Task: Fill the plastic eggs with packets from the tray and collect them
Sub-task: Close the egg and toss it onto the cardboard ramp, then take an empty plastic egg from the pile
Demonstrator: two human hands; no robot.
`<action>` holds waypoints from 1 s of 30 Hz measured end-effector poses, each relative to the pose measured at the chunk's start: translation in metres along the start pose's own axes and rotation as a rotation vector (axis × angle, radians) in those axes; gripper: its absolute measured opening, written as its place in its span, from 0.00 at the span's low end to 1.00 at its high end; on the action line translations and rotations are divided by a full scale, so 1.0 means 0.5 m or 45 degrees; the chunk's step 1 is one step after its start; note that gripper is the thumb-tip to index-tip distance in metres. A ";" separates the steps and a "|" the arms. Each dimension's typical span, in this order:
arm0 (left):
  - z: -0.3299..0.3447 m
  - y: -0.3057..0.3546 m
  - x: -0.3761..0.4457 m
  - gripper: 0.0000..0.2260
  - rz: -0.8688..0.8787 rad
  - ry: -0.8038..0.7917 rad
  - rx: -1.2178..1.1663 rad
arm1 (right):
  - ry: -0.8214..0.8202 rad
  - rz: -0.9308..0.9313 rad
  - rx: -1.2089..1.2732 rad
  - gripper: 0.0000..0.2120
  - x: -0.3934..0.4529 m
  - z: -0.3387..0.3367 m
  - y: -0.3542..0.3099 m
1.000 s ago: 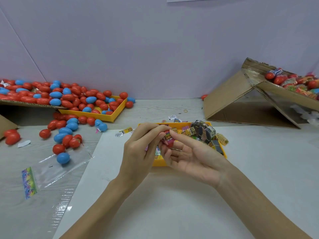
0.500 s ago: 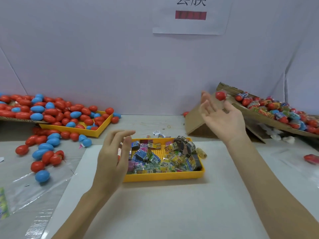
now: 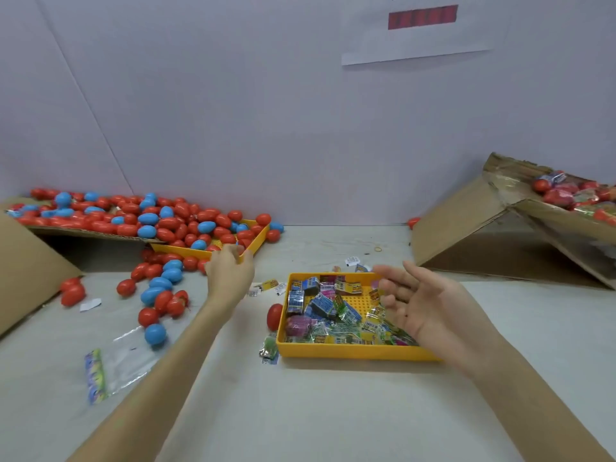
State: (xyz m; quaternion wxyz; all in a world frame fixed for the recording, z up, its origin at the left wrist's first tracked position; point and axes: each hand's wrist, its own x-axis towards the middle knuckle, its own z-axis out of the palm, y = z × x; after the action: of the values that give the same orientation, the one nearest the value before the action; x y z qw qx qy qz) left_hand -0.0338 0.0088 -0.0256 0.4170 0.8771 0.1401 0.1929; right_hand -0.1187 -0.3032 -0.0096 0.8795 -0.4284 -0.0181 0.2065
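A yellow tray (image 3: 350, 353) at the table's centre holds several colourful packets (image 3: 326, 308). My right hand (image 3: 426, 305) hovers over the tray's right side, palm turned left, fingers spread and holding nothing. My left hand (image 3: 230, 271) reaches far left to the near corner of a second yellow tray (image 3: 258, 243) heaped with red and blue plastic eggs (image 3: 173, 221). Its fingertips are at a red egg there, and nothing shows in its grip. One red egg (image 3: 274, 316) lies against the packet tray's left wall.
Loose eggs (image 3: 160, 288) are scattered on the table left of my left arm. A cardboard ramp (image 3: 466, 228) at the right carries filled eggs (image 3: 563, 196). A clear plastic bag (image 3: 126, 358) and a stray packet (image 3: 269, 348) lie near the front. Cardboard (image 3: 26, 271) stands far left.
My right hand tossed a red egg toward the right cardboard and has come back down over the packet tray, empty. My left hand moved from the tray out to the egg pile.
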 end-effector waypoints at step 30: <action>-0.044 0.065 -0.101 0.08 0.322 -0.324 -0.476 | 0.184 -0.691 -1.906 0.17 0.028 0.046 0.068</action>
State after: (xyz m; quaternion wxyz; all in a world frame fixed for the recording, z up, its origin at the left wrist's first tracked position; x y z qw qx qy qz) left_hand -0.0857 -0.0169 0.0012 0.5587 0.8125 -0.0626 0.1540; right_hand -0.1225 -0.2620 -0.0227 0.3768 -0.8981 -0.1985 -0.1099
